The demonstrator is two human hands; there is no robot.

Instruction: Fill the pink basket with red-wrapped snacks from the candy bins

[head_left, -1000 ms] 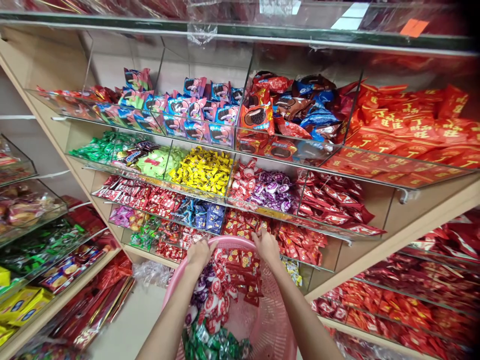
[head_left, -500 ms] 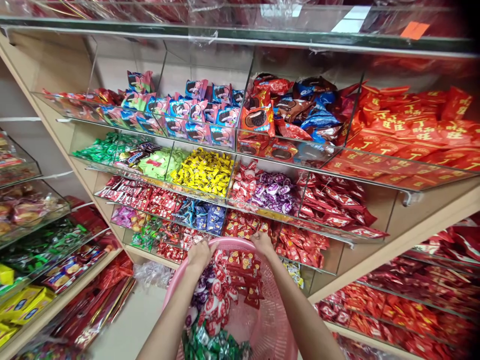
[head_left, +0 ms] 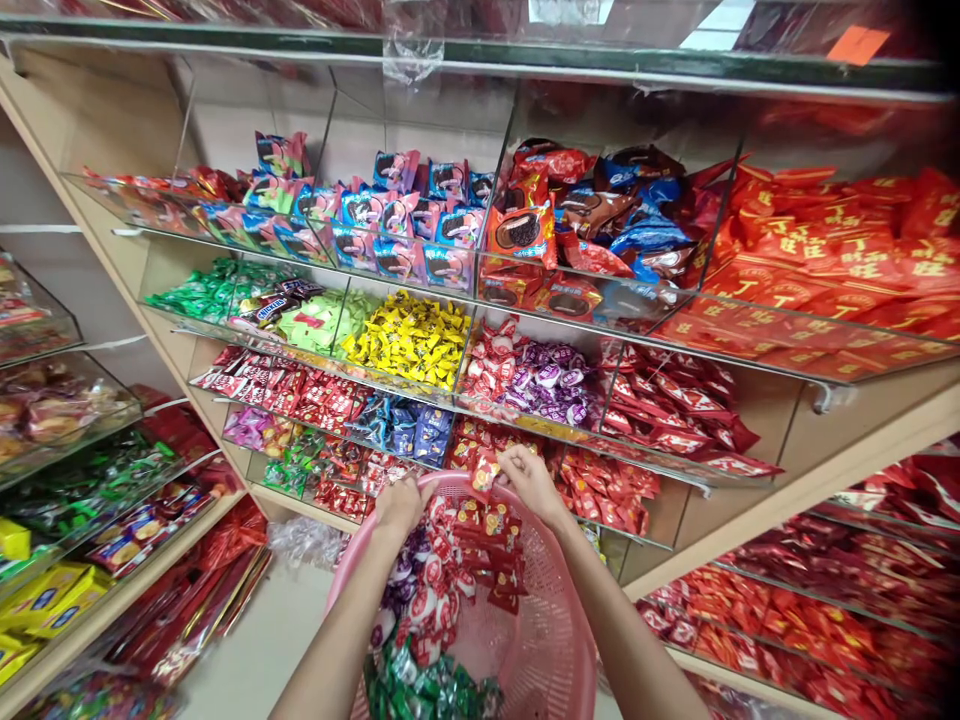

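Note:
My left hand (head_left: pixel 400 503) is closed round the far left rim of a pink plastic basket (head_left: pixel 551 640). Over the basket's far rim, my right hand (head_left: pixel 527 480) pinches a small red candy packet (head_left: pixel 484 472). Inside the basket lie red packets with orange prints (head_left: pixel 491 540), red-and-white wrapped candies (head_left: pixel 435 590), purple-wrapped candies (head_left: pixel 397 580) and green-wrapped candies (head_left: pixel 427 685). Just beyond my right hand is a shelf bin of red packets (head_left: pixel 465 440), partly hidden by the hand and the shelf above.
Glass-fronted shelves hold yellow candies (head_left: pixel 409 340), purple candies (head_left: pixel 551 380), blue packets (head_left: pixel 412 425) and large red packets (head_left: pixel 810 260). A glass shelf edge (head_left: pixel 600 435) juts out above my right hand. More shelves stand at left and lower right. A clear plastic bag (head_left: pixel 304 543) lies on the floor.
My right hand has lifted slightly and now shows a red candy packet in its fingers, above the basket rim. The left hand keeps its place on the rim.

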